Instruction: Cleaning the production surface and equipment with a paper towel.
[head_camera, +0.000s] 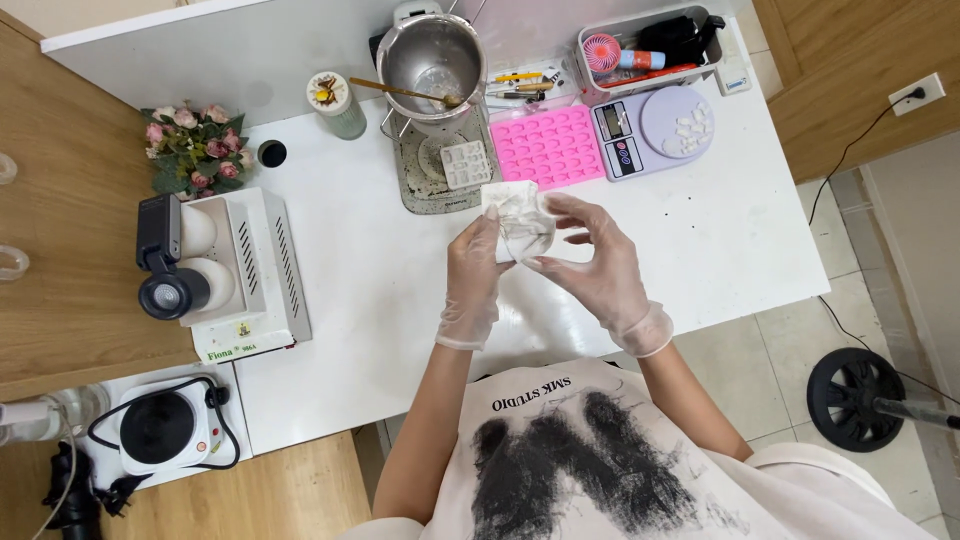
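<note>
item: white crumpled tissue (518, 222) | state: bunched and creased, semi-translucent | pose: held aloft between left hand (473, 272) and right hand (590, 262) | place: above white worktop (380, 290), just before a grey tray

A crumpled white tissue (519, 222) is being held above the white table (400, 300) by 2 gloved hands, left hand (474, 282) and right hand (592, 262), near a pink mould (548, 146).

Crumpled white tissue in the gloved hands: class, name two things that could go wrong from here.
1. The crumpled white tissue is held between both hands above the white table; bits could drop onto the pink mould just beyond it.
2. The metal pot with its wooden spoon stands close ahead; a forward reach might knock it.
</note>
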